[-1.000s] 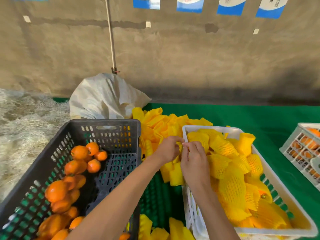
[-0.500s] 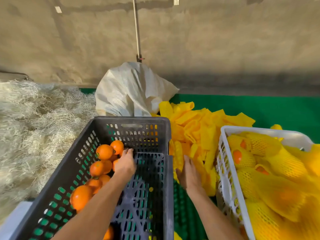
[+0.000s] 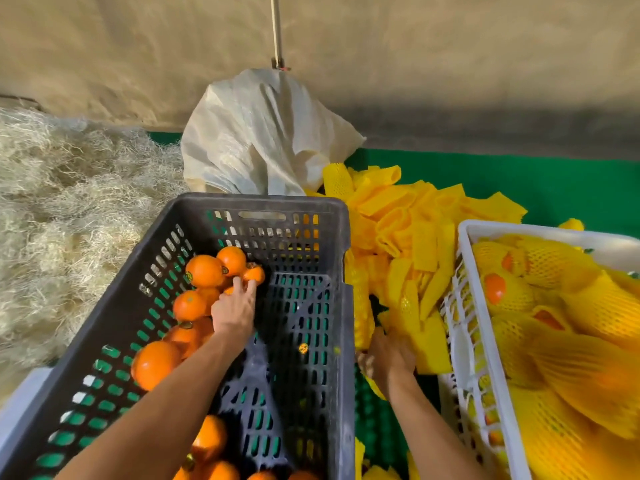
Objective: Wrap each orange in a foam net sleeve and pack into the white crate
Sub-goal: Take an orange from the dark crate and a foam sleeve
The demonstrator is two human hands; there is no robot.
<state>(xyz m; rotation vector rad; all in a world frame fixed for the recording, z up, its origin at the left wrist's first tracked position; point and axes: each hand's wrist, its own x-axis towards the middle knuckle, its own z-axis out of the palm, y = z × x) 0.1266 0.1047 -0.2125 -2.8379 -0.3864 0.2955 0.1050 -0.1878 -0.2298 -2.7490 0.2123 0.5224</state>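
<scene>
Orange fruit half-fills my slatted grey plastic crate (image 3: 332,237) as my left hand (image 3: 233,311) is touching one loose small orange (image 3: 254,274) with spread fingers, my right hand (image 3: 389,358), fingers hidden, is reaching into flat yellow foam net sleeves (image 3: 415,244), and the white plastic crate (image 3: 465,271) is nearing full.

A crate (image 3: 194,341) sits on the left with loose oranges (image 3: 204,270) lying along its left side and near end. Another crate (image 3: 464,306) sits on the right, filled with oranges in net sleeves (image 3: 554,261). Between and behind the two crates lies a heap of empty sleeves (image 3: 415,230) on a mat (image 3: 571,188). A sack (image 3: 256,133) stands behind the left crate, against the wall (image 3: 138,46). Straw (image 3: 62,202) spreads to the far left. The left hand (image 3: 233,311) is inside the left crate, touching the oranges; the right hand (image 3: 388,358) is in the gap between the crates, at the sleeves.
</scene>
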